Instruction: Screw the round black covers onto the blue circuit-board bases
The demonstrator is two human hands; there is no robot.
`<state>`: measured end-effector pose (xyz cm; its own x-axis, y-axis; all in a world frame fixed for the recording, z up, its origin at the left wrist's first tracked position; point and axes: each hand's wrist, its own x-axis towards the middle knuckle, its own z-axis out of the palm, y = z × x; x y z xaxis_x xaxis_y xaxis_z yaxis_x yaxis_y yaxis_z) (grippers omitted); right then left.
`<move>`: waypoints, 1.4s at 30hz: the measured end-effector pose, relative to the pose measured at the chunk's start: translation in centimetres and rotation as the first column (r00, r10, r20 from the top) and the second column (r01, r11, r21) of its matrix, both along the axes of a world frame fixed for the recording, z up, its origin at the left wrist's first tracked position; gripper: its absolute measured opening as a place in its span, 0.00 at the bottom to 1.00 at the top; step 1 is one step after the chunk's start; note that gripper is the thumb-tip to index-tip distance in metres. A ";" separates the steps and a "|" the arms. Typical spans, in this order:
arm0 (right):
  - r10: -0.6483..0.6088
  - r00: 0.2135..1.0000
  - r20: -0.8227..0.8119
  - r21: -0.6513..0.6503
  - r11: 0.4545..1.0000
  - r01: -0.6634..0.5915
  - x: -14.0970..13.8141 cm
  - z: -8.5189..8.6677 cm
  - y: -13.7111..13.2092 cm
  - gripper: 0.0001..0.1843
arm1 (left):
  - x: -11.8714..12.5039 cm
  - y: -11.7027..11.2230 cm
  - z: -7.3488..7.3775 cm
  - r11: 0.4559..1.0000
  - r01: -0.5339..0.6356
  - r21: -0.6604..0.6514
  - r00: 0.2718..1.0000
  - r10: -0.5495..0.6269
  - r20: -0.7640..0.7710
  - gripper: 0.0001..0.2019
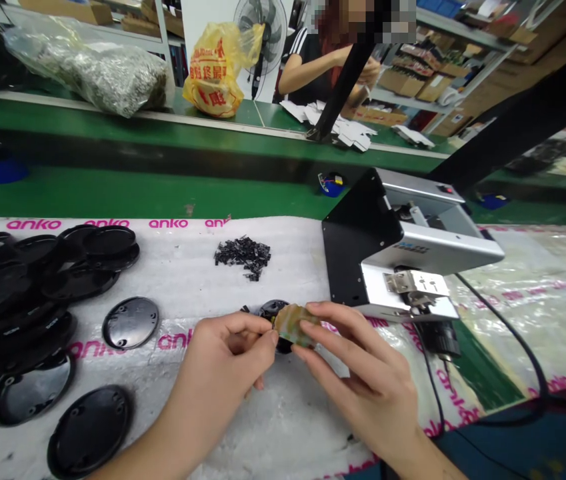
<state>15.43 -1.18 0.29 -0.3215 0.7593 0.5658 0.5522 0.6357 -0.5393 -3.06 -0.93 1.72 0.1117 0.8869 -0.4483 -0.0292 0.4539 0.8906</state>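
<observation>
Two hands are meeting over the table (163, 193): the left hand (230, 363) is pinching one mottled piece (291, 327) at its left edge with thumb and forefinger, while the right hand (363, 373) is gripping the same piece from the right, several fingertips pressing on its face. That piece is sitting above a white printed sheet (183, 257), partly covering one round black part (273, 307); whether the two are touching, I cannot tell. Beyond it, one pile of tiny black bits (243, 253) is lying on the sheet, too many to count. To the left, one black cover (131, 322) is lying by itself, and two more are resting nearer the front, beside a heap of covers (0, 287) overlapping too closely for counting. To the right, one machine (403, 247) is standing. Across the table, one yellow bag (215, 73) and one clear bag (113, 73) are resting, and one co-worker (307, 70) is sitting behind some white card pieces (350, 133), with one fan (263, 33) standing behind.
</observation>
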 end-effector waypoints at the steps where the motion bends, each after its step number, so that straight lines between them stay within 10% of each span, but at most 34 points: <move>1: -0.004 0.999 -0.033 -0.042 0.999 0.002 0.1 0.0 0.0 0.18 | 0.0 0.0 0.0 1.000 0.011 -0.002 1.000 -0.011 0.001 0.09; 9: -0.091 0.967 -0.238 -0.323 0.946 0.009 -0.3 -0.1 -0.3 0.16 | 0.5 -0.2 -0.3 0.979 0.083 0.185 0.986 -0.054 -0.160 0.12; 21: 0.007 0.995 -0.095 -0.190 0.982 -0.025 -0.7 -0.3 0.5 0.14 | -0.8 -0.3 0.4 0.975 0.137 0.174 0.924 -0.062 -0.378 0.09; 26: 0.063 0.998 0.017 -0.107 0.992 -0.061 -0.4 -0.3 0.8 0.13 | -2.1 0.8 -0.1 0.999 -0.035 0.037 0.987 0.040 -0.154 0.09; 33: 0.120 0.991 0.053 -0.137 0.984 -0.112 -0.2 0.0 1.2 0.16 | -1.1 1.2 -1.0 0.996 0.029 -0.079 0.975 -0.011 0.221 0.25; 42: 0.117 0.978 0.172 -0.080 0.991 -0.105 -1.0 0.9 0.9 0.15 | -1.4 0.8 -1.4 0.997 0.048 -0.068 0.962 -0.028 0.272 0.26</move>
